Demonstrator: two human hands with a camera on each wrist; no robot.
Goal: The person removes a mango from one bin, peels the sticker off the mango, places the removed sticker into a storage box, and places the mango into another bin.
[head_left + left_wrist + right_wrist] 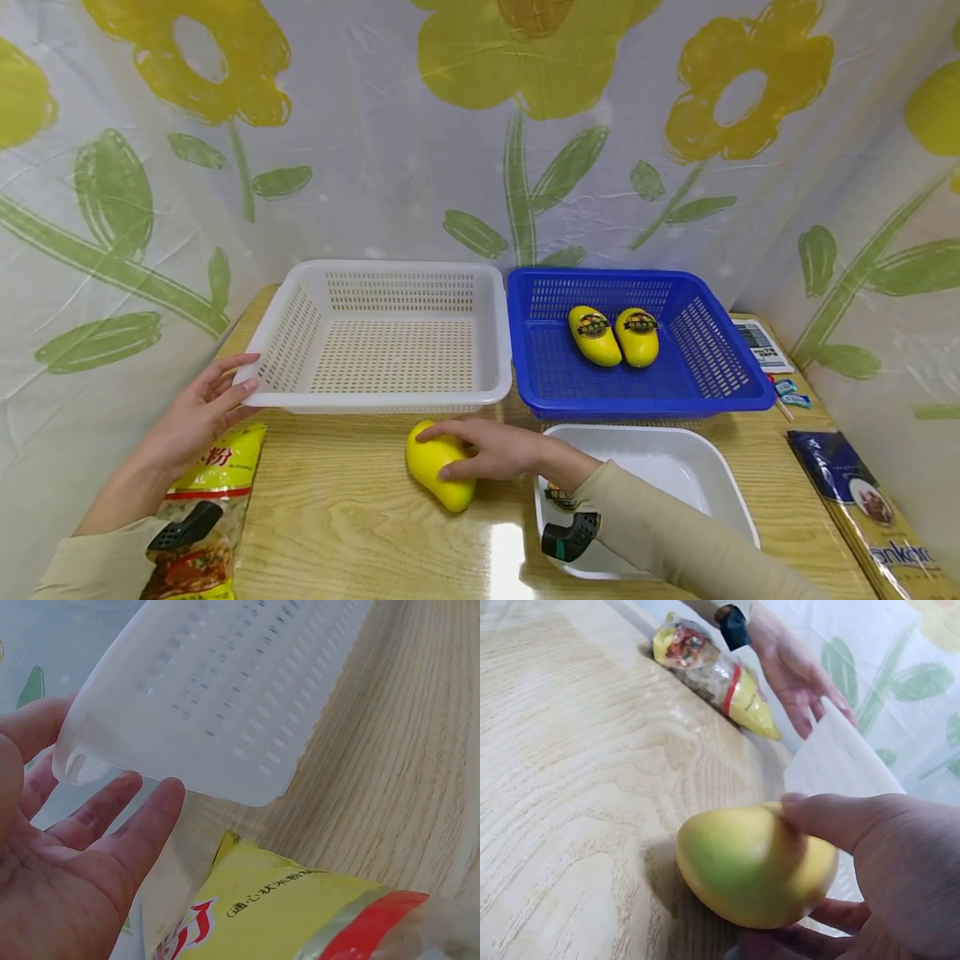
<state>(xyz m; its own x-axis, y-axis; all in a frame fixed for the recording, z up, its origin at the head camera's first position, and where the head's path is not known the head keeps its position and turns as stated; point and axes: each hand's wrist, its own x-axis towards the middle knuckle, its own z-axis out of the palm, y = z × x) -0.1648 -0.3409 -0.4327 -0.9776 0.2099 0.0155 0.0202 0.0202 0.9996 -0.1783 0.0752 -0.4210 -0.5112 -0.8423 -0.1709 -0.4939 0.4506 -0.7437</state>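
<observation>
My right hand (495, 450) grips a yellow mango (435, 471) at the table's middle, in front of the white basket. In the right wrist view the thumb lies over the mango (742, 870) with fingers beneath; whether it touches the wood I cannot tell. My left hand (206, 400) holds the left front corner of the white slotted basket (375, 400), thumb and fingertips at its rim (71, 742). Two labelled mangoes, a left one (596, 337) and a right one (637, 337), lie in the blue basket (645, 407).
A white tray (697, 467) stands front right, partly under my right forearm; a dark label (558, 497) shows inside it. At left lies a yellow food bag (217, 483). Along the right edge are a blue-gold packet (855, 500), small wrapped sweets (791, 394) and a white card (763, 346).
</observation>
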